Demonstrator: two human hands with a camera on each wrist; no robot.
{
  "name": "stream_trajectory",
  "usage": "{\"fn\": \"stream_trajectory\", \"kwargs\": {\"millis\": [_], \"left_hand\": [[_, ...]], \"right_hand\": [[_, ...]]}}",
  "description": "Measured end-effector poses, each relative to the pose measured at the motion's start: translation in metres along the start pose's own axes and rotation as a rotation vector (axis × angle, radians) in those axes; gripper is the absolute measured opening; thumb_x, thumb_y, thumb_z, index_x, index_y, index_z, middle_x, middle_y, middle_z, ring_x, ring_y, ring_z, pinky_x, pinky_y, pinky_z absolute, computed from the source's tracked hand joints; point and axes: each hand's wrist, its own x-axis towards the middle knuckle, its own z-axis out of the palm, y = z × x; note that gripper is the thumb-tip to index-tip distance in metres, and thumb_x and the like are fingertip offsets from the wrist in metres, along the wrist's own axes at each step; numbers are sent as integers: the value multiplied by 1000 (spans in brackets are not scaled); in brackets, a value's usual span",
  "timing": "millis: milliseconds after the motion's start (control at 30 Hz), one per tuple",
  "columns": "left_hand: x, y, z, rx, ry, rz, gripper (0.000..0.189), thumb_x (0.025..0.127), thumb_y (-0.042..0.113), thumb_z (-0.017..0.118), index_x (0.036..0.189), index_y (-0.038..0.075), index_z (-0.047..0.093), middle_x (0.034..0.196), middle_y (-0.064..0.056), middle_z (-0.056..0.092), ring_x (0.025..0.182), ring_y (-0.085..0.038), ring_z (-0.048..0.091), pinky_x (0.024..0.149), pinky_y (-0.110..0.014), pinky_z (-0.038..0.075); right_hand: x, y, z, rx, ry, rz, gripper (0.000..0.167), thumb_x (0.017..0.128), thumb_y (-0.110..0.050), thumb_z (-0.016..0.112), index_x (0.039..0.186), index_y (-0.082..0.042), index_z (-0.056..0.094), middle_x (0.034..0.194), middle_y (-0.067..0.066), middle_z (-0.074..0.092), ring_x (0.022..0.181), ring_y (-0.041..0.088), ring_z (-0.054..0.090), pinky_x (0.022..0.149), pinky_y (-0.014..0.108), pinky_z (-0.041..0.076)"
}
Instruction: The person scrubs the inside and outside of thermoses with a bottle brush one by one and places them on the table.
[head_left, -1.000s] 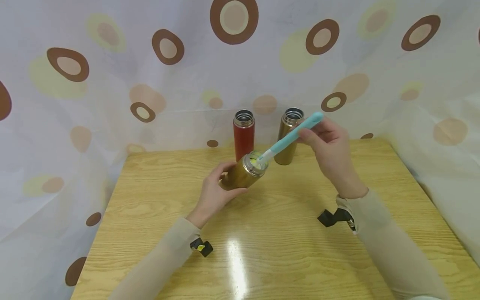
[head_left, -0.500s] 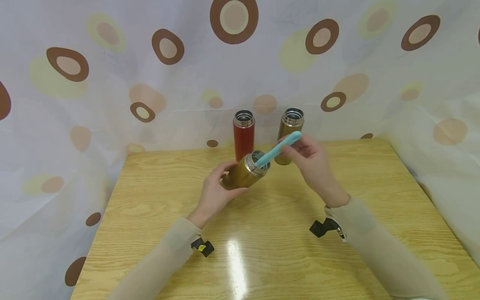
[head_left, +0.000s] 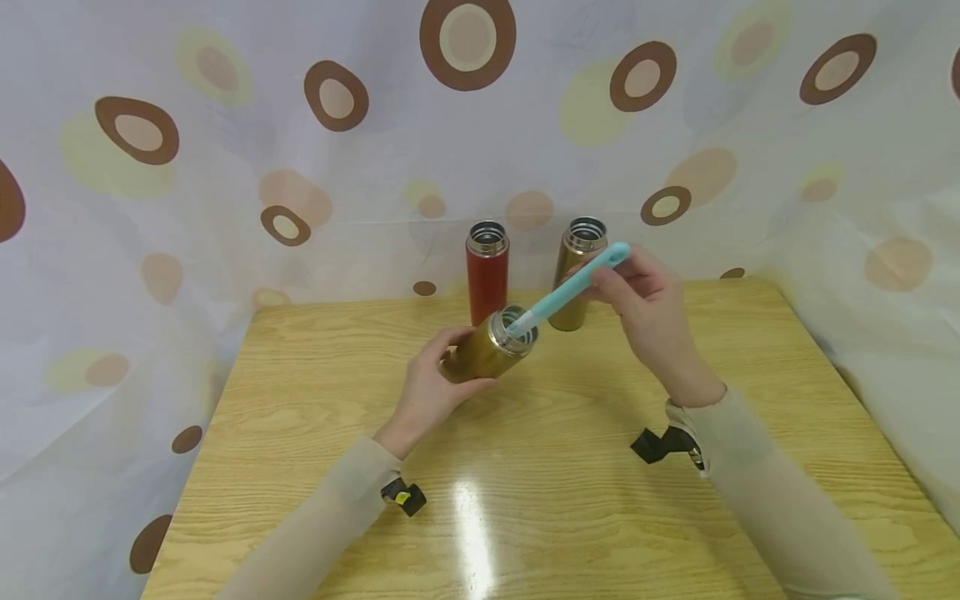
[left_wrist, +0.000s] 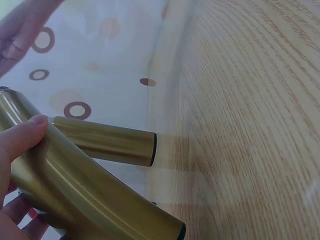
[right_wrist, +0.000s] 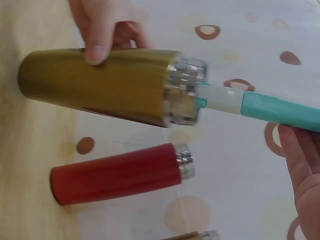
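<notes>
My left hand (head_left: 431,383) grips a gold thermos flask (head_left: 480,354) round its body and holds it tilted, mouth toward the right. My right hand (head_left: 656,321) pinches the teal handle of a bottle brush (head_left: 570,287). The brush's white neck enters the flask's steel mouth (right_wrist: 187,92), and its head is hidden inside. In the left wrist view the thumb lies along the flask (left_wrist: 75,180), whose dark base points to the lower right.
Behind stand a red flask (head_left: 487,283) and a second gold flask (head_left: 572,312), both upright with uncovered mouths. They are on the wooden table (head_left: 337,467), close to the dotted curtain (head_left: 375,183) at the back.
The brush slid deeper into the flask half a second ago, then my right hand drew it partly back up and right. The yellow seen in the mouth earlier is hidden now. My left hand barely moved.
</notes>
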Motion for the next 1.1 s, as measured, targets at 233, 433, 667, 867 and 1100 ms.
{"fn": "stream_trajectory", "kwargs": {"millis": [233,433,667,867,1100], "left_hand": [[0,-1,-1,17,-7,-15,72,77,19,94,140,15,60,139,-3,65,127,-24,60,109,-47,49],[-1,3,0,16,-13,-7,72,76,19,94,140,14,60,138,-4,65,126,-24,61,108,-48,49],[-1,5,2,6,-12,3,72,76,18,95,140,15,61,138,-3,65,127,-24,60,108,-49,49],[-2,3,1,5,-7,15,72,77,17,94,140,14,61,138,-4,66,126,-25,61,106,-50,50],[-3,0,0,11,-9,6,72,77,17,94,141,13,61,138,-5,66,125,-25,61,107,-49,50]], "right_hand": [[4,-3,-3,64,32,-49,16,103,5,57,112,5,70,105,11,76,97,22,75,87,36,62],[-10,14,7,-98,25,74,15,104,3,58,113,8,68,105,8,77,95,16,74,87,31,62],[-15,20,11,-104,-20,76,19,104,4,57,116,18,62,108,13,76,93,17,74,86,33,62],[-7,5,3,-60,-16,61,16,105,-2,59,114,9,66,109,10,76,97,17,74,88,31,61],[3,-8,-5,79,47,-68,15,103,5,58,109,7,71,106,11,76,95,22,75,87,37,62]]}}
